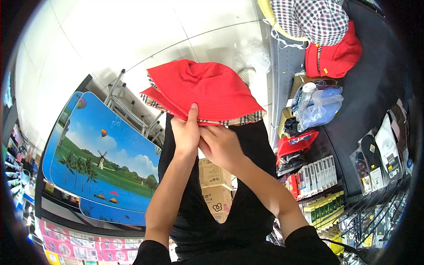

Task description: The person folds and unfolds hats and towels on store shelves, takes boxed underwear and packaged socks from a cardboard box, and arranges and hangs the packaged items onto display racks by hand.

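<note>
Above tiled floor (132, 33), left hand (186, 134) pinching red hat (207, 90), right hand (222, 145) alongside

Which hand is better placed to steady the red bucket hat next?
Probably the left hand: its thumb lies over the brim of the red bucket hat, while the right hand is at the edge, no finger visible on top.

Shop: display hats (341, 57), rows of packaged goods (317, 177), labelled socks (389, 149).
</note>
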`<action>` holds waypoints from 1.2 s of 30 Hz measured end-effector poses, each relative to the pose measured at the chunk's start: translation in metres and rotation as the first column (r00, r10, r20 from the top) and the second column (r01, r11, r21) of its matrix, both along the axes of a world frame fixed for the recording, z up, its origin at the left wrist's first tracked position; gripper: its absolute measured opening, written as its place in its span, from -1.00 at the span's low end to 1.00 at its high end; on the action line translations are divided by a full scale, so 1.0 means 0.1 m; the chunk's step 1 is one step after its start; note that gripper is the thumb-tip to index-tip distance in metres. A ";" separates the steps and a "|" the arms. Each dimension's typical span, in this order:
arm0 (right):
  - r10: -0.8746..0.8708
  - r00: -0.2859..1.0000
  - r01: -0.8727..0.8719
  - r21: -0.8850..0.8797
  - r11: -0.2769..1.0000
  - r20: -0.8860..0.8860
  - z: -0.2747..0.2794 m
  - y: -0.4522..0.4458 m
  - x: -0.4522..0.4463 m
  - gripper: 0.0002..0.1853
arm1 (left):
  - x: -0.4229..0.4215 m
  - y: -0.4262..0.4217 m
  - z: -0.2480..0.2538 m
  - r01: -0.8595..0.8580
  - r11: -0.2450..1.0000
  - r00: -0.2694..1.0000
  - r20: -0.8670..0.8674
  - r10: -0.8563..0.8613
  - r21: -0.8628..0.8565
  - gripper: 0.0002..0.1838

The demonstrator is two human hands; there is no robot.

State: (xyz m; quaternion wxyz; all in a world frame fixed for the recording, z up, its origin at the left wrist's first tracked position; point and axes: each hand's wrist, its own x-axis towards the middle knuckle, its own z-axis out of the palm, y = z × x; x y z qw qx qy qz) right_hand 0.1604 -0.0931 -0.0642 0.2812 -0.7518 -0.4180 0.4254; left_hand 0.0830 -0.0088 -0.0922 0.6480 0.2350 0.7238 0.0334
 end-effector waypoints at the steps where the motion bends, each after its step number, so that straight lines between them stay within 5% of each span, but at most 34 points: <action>1: -0.028 0.998 0.033 0.081 0.996 -0.057 0.11 0.02 0.10 -0.69 | -0.04 0.00 -0.03 0.106 0.992 0.993 -0.067 -0.101 0.068 -0.69; 3: -0.049 0.993 0.039 0.103 0.994 0.104 0.23 -0.01 0.36 -0.62 | -0.03 0.03 -0.03 0.152 0.973 0.986 -0.099 -0.136 0.176 -0.70; 6: 0.017 0.963 -0.021 0.013 1.000 0.269 0.17 0.10 0.66 -0.50 | 0.00 0.11 0.04 0.462 0.848 0.887 -0.130 -0.443 0.258 -0.73; 9: 0.065 0.998 -0.066 -0.095 0.993 -0.023 0.03 0.10 0.65 -0.31 | 0.16 0.12 0.18 0.501 0.834 0.861 -0.036 -0.507 0.233 -0.75; 11: 0.010 0.994 -0.016 -0.052 0.999 -0.107 -0.04 0.11 0.63 -0.28 | 0.18 0.18 0.21 0.496 0.816 0.853 0.007 -0.521 0.299 -0.76; 14: -0.088 0.973 0.069 -0.097 0.993 -0.211 -0.03 0.13 0.63 -0.26 | 0.13 0.25 0.26 0.418 0.905 0.878 0.217 -0.426 0.084 -0.73; 17: -0.106 0.915 0.037 -0.182 0.983 -0.389 0.02 0.17 0.69 -0.22 | 0.06 0.24 0.20 0.389 0.915 0.870 0.282 -0.403 0.110 -0.73; 21: -0.204 0.922 0.101 -0.306 0.947 -0.329 -0.12 0.02 0.63 -0.22 | 0.04 0.18 0.12 0.385 0.910 0.870 0.268 -0.413 0.152 -0.73; 24: -0.088 0.982 0.090 -0.001 0.996 -0.167 -0.09 0.07 0.63 -0.32 | 0.15 0.12 0.09 0.359 0.895 0.873 0.243 -0.423 0.266 -0.74; 31: -0.301 0.937 0.256 -0.235 0.938 -0.180 -0.13 -0.04 0.62 -0.59 | 0.08 0.04 0.00 0.379 0.900 0.847 0.310 -0.431 0.215 -0.78; 33: -0.295 0.948 0.277 -0.147 0.950 -0.120 -0.20 -0.10 0.66 -0.68 | 0.07 0.08 0.00 0.486 0.844 0.815 0.230 -0.532 0.228 -0.81; 36: -0.626 0.780 0.593 -0.299 0.747 -0.016 -0.30 -0.30 0.94 -0.73 | -0.02 0.23 0.04 0.682 0.701 0.719 -0.016 -0.695 0.208 -0.73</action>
